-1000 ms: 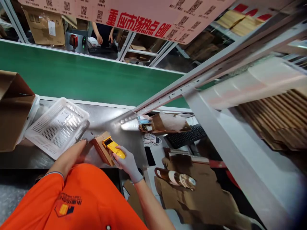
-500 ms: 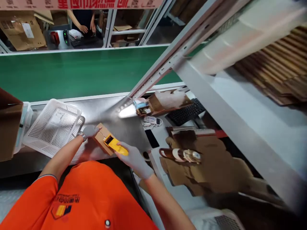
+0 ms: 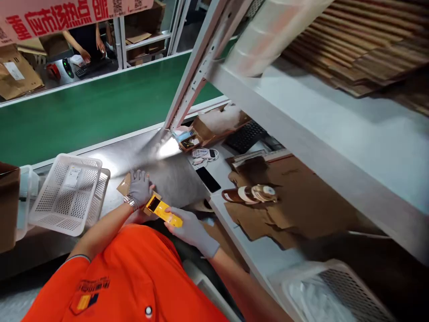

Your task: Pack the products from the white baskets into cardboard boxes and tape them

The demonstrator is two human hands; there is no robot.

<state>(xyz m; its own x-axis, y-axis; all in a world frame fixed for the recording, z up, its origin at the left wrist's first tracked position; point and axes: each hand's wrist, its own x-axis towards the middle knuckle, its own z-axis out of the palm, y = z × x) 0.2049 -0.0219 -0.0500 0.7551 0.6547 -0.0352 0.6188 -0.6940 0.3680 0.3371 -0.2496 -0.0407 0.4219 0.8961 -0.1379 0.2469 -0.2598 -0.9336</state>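
Observation:
My left hand (image 3: 139, 187), in a grey glove with a metal watch at the wrist, lies across a small brown cardboard box (image 3: 124, 185) and grips it over its far side. Most of the box is hidden under that hand; shiny clear tape shows on its exposed left end. In my gloved right hand (image 3: 192, 228) is a yellow tape dispenser (image 3: 169, 216) with a dark window. Its head rests at the near right end of the box, close to my left thumb. The box sits at the near edge of the metal table (image 3: 174, 179).
Stacked white perforated baskets (image 3: 63, 214) stand left. A green conveyor belt (image 3: 100, 116) runs behind. To the right are a phone (image 3: 208, 179), a keyboard (image 3: 244, 136), a brown bottle (image 3: 250, 194) on flattened cardboard, and an overhead shelf (image 3: 318, 116). Another person's hands (image 3: 85, 56) are across the belt.
My left hand has moved from the box's far left end onto its top. The dispenser has travelled along the box to its near right end. The view has turned right.

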